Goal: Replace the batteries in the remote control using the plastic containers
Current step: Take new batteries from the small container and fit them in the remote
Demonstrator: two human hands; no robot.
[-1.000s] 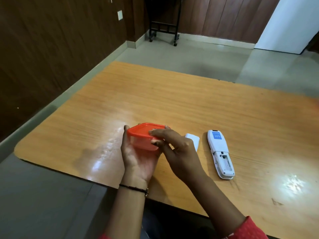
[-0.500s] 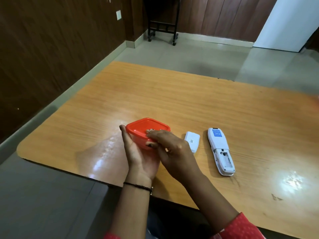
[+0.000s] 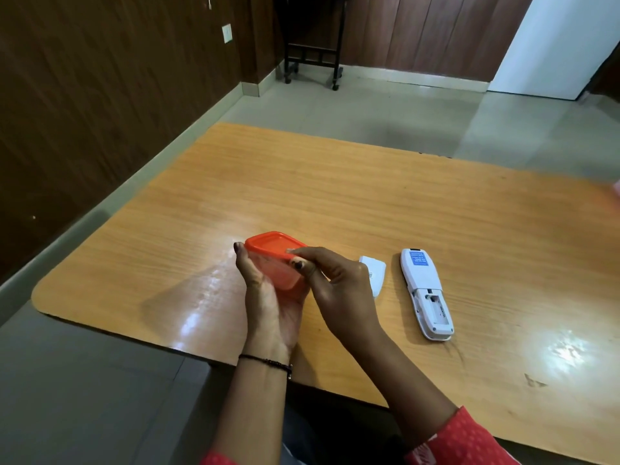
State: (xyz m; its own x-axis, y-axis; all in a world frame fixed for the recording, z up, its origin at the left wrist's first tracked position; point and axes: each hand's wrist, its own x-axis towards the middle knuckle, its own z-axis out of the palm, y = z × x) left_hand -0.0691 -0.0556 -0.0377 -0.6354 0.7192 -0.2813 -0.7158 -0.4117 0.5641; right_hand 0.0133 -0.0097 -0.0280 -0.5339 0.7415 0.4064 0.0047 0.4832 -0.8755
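A small clear plastic container with an orange lid [image 3: 273, 248] is cradled in my left hand [image 3: 268, 303], tilted, just above the wooden table [image 3: 335, 196]. My right hand [image 3: 339, 286] grips the lid's near right edge with thumb and fingers. A white remote control [image 3: 424, 290] lies face down to the right, its battery compartment open and empty. The white battery cover [image 3: 375, 273] lies between the remote and my right hand, partly hidden by it. What is inside the container cannot be made out.
The table's near edge runs just under my wrists, its rounded left corner [image 3: 40, 293] by a grey floor strip and a dark wood wall. Beyond the far edge stands a black wheeled stand [image 3: 312, 58]. A pink thing [image 3: 616, 193] peeks in at the right border.
The container has tilted in my left hand. My right hand's fingers have shifted from the top of the lid to its near right edge.
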